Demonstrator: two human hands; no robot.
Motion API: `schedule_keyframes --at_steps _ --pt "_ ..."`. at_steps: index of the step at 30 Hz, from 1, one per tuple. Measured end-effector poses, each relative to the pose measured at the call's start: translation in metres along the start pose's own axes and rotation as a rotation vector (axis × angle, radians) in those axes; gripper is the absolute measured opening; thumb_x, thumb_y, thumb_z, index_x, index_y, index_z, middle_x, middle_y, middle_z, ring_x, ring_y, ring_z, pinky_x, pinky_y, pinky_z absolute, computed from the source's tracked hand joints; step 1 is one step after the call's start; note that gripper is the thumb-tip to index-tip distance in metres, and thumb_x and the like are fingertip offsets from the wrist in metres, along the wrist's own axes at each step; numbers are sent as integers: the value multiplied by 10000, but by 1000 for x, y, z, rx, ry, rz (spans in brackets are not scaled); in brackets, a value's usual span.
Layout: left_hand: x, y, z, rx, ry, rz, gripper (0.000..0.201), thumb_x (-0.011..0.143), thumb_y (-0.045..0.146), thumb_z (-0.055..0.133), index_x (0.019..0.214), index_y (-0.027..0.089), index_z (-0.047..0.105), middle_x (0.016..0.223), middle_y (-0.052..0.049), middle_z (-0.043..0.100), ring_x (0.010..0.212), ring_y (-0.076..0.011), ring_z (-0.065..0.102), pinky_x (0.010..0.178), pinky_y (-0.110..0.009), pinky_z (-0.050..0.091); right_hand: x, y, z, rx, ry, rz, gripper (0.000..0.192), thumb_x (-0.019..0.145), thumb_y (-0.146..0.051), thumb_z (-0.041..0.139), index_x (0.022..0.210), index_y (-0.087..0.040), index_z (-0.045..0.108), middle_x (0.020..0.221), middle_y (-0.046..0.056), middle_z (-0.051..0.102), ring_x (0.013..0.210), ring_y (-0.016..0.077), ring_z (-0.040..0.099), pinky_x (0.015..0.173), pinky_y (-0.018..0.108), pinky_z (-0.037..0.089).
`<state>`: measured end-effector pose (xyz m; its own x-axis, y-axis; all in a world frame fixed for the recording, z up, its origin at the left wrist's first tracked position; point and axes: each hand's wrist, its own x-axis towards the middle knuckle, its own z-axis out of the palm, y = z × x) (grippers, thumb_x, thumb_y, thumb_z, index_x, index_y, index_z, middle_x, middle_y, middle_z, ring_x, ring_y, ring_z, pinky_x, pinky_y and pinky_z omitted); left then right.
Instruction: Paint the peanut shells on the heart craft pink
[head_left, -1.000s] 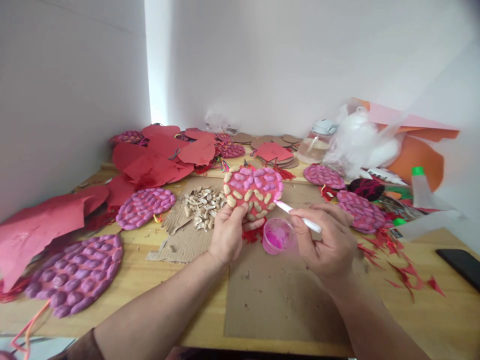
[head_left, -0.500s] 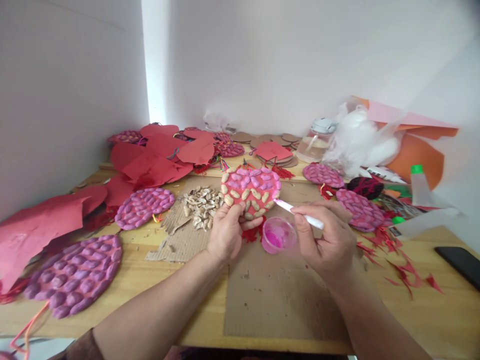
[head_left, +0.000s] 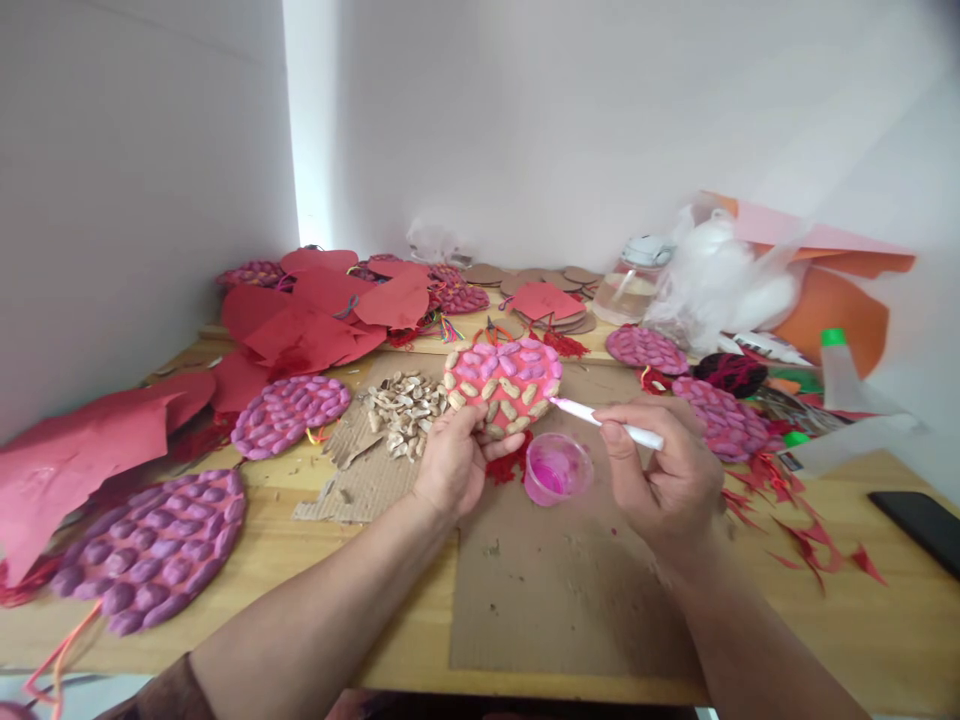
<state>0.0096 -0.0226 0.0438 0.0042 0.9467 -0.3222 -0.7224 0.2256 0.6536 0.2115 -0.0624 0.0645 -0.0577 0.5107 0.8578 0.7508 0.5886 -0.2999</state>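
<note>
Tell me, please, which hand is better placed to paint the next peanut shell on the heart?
Probably the right hand: it holds the white brush, tip beside the heart. The left hand grips the heart's lower edge.

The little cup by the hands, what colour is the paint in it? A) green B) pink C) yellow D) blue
B: the little cup on the cardboard, between the left hand and right hand, holds pink paint.
</note>
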Motion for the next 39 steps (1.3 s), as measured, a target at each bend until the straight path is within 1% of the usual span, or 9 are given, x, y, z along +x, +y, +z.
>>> schedule_keyframes --at_steps 5,9,11,13,19,24,31,37,39 --pt "2 3 1 -13 34 31 82 759 130 688 720 160 623 659 -20 689 614 -159 710 635 -286 662 0 1 -9 84 47 76 75 979 -209 681 1009 -243 741 882 30 722 838 205 642 805 400 466" --pt "3 3 2 2 50 42 41 753 130 673 766 161 650 726 -41 736 662 -181 743 645 -303 664 2 -1 -15 151 -114 155 41 996 -253 663 989 -244 703 864 9 698 795 181 634 780 385 442" --pt "3 3 2 12 68 35 40 756 131 672 765 165 653 721 -34 732 657 -174 739 689 -323 672 4 -3 -14 99 -208 100 37 972 -259 698 945 -241 680 820 -8 690 773 174 628 783 384 430" --pt "3 3 2 23 82 33 36 767 135 672 759 166 655 707 -27 723 640 -162 727 718 -335 676 6 -5 -14 51 -249 23 84 953 -259 724 897 -237 664 775 -19 680 740 165 613 772 382 417" --pt "4 4 2 38 83 43 41 796 130 657 762 147 671 724 -45 726 645 -159 723 646 -292 661 10 -7 -16 52 -194 -11 90 945 -220 724 887 -231 656 751 -18 644 740 164 599 740 371 407" --pt "4 3 2 38 73 41 21 777 143 676 795 153 676 707 -36 716 616 -156 715 610 -270 647 9 -8 -14 8 -135 -62 78 937 -218 740 897 -224 674 749 -14 670 738 167 607 754 378 422" --pt "2 2 1 56 32 41 110 741 169 706 842 181 663 697 -15 715 604 -163 705 559 -254 617 8 -11 -8 -94 -209 -145 76 974 -248 712 904 -237 685 749 -15 729 793 202 641 838 424 374" --pt "2 1 1 59 28 22 73 740 167 710 772 175 645 675 -19 697 575 -163 693 579 -282 625 8 -11 -10 -11 -235 -79 67 956 -261 721 909 -250 676 769 -19 726 779 194 651 802 410 401" --pt "2 1 2 66 31 13 75 739 166 712 760 177 641 671 -25 700 575 -175 702 585 -293 628 7 -10 -10 19 -285 -59 68 955 -263 722 909 -257 672 788 -23 735 789 193 654 804 409 405"
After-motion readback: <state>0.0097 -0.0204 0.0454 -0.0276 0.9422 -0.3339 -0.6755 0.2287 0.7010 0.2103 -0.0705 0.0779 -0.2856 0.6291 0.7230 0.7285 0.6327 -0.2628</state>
